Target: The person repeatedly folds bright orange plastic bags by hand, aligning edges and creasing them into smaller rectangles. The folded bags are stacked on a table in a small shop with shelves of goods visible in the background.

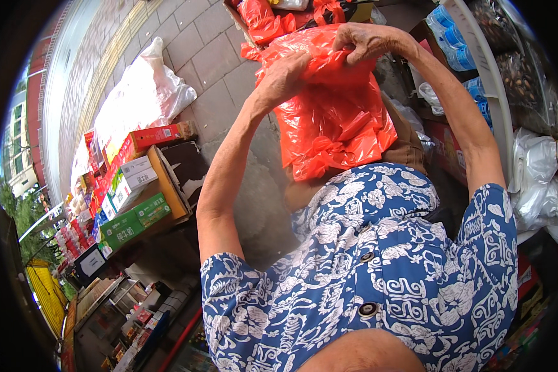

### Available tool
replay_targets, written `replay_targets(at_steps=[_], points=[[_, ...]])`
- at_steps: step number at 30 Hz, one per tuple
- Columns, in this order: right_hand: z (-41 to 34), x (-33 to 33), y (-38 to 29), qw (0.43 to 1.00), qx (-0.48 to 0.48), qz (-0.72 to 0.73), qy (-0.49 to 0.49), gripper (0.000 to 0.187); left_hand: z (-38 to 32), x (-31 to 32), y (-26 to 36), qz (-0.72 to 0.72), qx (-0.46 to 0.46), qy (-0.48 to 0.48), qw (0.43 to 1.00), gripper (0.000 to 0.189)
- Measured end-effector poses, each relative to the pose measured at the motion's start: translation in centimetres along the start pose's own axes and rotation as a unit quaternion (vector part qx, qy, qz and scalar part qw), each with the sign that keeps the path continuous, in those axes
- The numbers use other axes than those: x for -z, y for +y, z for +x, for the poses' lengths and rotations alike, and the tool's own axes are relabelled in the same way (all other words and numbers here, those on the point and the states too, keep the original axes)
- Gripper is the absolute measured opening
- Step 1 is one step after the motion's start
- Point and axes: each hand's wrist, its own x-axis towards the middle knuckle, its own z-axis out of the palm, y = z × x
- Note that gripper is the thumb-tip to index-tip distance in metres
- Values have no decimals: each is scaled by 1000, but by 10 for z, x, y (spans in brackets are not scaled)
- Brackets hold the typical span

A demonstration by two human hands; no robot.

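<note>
A red plastic bag [335,111] lies spread over my lap, with crumpled folds and more thin red plastic at its lower end. My left hand [286,76] grips its upper left part, the fingers partly hidden in the film. Bent fingers of my right hand [360,44] pinch the top edge at the right. Between the hands the plastic is bunched. Whether anything is inside the bag cannot be told. Just beyond, a cardboard box [237,21] holds more red bags [265,23].
Stacked cartons [132,223] stand at the left beside a clear plastic sheet [135,88] on the paving. To the right are bottled water packs [451,39], a pale rack edge [497,88] and clear plastic bags [537,186].
</note>
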Motion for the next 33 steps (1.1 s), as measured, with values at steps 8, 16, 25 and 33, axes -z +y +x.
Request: replay_targets(at_steps=[8,16,25,33], points=[[-34,-23,-55,941,26,-268,207,23,-9,-6,40,186,-17,103,977,10],[-60,-131,-29,951,-50,-251,174,40,-68,-78,77,220,57,61,972,18],[-90,-151,-13,914,-14,-204,350,78,-66,-79,77,181,70,91,977,18],[-94,-157,-24,885,-8,-294,361,58,-63,-72,75,100,91,98,986,28]])
